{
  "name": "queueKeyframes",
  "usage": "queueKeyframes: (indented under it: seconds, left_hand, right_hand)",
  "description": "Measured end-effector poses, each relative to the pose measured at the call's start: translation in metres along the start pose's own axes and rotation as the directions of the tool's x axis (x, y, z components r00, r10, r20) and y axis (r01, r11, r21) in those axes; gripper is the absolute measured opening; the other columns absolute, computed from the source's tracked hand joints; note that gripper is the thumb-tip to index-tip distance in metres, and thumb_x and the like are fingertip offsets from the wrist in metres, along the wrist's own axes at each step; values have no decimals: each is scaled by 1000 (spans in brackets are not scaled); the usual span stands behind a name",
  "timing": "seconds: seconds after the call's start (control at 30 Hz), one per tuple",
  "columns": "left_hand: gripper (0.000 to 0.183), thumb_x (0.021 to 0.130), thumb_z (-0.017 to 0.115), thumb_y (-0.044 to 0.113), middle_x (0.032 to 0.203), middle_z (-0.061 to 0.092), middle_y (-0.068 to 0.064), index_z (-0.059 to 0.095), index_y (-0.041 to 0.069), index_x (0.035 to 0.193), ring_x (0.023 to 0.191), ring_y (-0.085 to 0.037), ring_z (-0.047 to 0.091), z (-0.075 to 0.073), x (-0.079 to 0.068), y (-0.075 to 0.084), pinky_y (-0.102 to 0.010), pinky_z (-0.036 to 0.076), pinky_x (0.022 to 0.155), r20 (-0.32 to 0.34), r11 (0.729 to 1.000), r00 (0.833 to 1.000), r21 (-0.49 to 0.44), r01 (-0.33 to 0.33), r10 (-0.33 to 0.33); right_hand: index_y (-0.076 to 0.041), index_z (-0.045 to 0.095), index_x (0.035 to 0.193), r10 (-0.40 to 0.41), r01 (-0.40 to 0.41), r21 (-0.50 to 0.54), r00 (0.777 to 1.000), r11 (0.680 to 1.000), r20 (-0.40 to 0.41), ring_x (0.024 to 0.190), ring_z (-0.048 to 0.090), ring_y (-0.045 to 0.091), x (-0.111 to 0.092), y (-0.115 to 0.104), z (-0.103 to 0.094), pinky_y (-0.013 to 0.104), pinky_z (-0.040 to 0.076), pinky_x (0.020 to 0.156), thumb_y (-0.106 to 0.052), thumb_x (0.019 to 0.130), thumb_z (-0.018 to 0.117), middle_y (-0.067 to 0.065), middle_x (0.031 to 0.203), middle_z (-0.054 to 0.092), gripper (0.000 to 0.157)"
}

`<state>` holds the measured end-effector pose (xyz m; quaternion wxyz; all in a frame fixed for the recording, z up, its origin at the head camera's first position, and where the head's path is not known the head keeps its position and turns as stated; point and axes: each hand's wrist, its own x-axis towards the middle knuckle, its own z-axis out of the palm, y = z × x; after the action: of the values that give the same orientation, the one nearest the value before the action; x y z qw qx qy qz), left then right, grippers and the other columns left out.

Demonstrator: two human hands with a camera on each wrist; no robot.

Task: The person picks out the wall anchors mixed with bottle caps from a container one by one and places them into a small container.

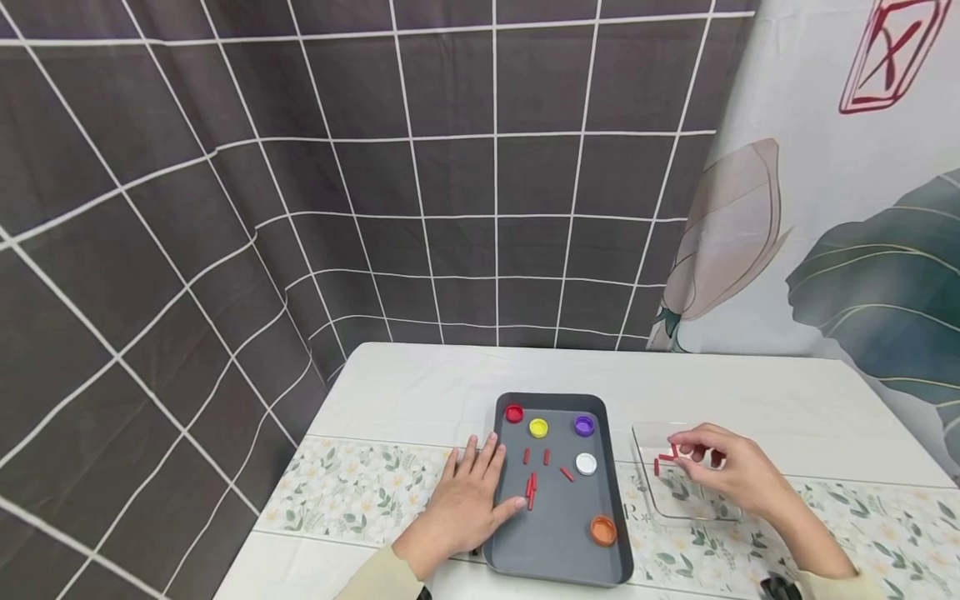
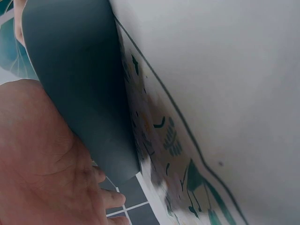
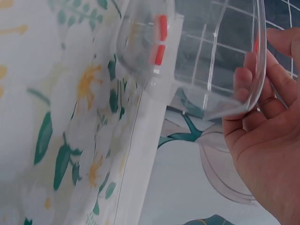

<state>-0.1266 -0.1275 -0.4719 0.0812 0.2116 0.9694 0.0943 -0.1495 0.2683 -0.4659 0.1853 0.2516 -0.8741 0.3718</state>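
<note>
My left hand [image 1: 467,504] lies with fingers spread over the left rim of a dark grey tray [image 1: 555,550], its thumb reaching inside. Several short red sticks [image 1: 566,474] lie on the tray among small round caps: red [image 1: 513,413], yellow [image 1: 537,428], purple [image 1: 584,426], white [image 1: 586,464] and orange [image 1: 602,530]. To the right, a clear plastic box [image 1: 660,508] stands on the table. Over it, my right hand [image 1: 731,471] pinches a red stick [image 3: 256,44] between thumb and fingers. Other red sticks [image 3: 161,28] show in the box; the right fingers partly hide its inside.
The white table [image 1: 450,375] has a flowered band [image 1: 352,492] across it. Behind hangs a dark cloth [image 1: 457,175] with white grid lines, and a leaf-patterned cloth [image 1: 825,275] hangs at the right. A dark object [image 1: 780,587] shows beside the right sleeve.
</note>
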Motion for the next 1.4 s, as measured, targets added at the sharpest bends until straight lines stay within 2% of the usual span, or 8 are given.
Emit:
queueKeyframes:
  seconds: [0.13,0.37,0.57,0.73,0.87,1.13,1.3,1.4]
  left_hand:
    - [84,102,35,67,170,13,-8,23,9,162,156,-36,10,0,0,0,-58,12,123,1,1000,1000,-2,4,-4]
    - [84,102,36,66,170,15,-8,24,9,162,156,-36,11,-1,1,0,-58,13,123,-7,1000,1000,2,-3,3]
    - [84,102,37,66,170,15,-9,24,9,162,156,-36,11,-1,1,0,-58,13,123,-5,1000,1000,-2,-2,2]
    - [84,102,36,67,170,14,-8,23,10,162,156,-36,11,-1,1,0,-58,13,123,-1,1000,1000,-3,1,-1]
    - [84,101,36,67,170,14,-7,24,10,162,156,-36,11,0,0,0,-58,13,123,-1,1000,1000,-7,2,-2]
    - [84,102,36,66,170,14,-8,23,9,162,156,-37,11,1,2,-1,-59,12,123,-10,1000,1000,-9,-4,4]
    - [85,101,34,67,170,13,-8,23,10,162,156,-37,11,2,2,-1,-59,12,123,-11,1000,1000,5,-2,2]
    - [85,101,35,68,170,13,-7,24,10,162,156,-36,12,1,1,-1,-58,13,123,-4,1000,1000,1,2,-2]
  right_hand:
    - [-15,77,103,22,-22,-11,1000,1000,3,73,53,3,-2,2,-5,18,40,59,9,77,79,-11,88,65,35]
    - [0,73,113,54,-55,10,998,998,34,75,53,3,1,1,-5,18,41,59,8,80,77,-7,87,63,34]
    - [-2,73,112,-29,25,69,998,997,64,73,55,4,14,-8,11,19,45,58,6,79,79,-3,87,63,34]
    - [-5,73,114,-102,83,138,985,987,137,71,56,8,28,-21,28,22,47,56,3,82,79,-1,88,64,34]
    - [-2,71,115,-121,88,150,967,985,224,76,57,11,37,-30,41,23,47,58,-5,84,81,1,92,65,32]
    - [-3,72,116,-62,25,95,910,995,411,84,59,13,53,-42,60,25,47,64,-16,86,81,5,103,67,35]
    - [-4,73,116,-91,72,58,871,996,483,90,60,15,61,-45,72,30,52,76,-15,86,81,4,106,67,32]
    - [-6,74,116,-104,100,35,847,994,522,90,60,14,64,-46,78,32,52,78,-15,86,80,2,105,67,32]
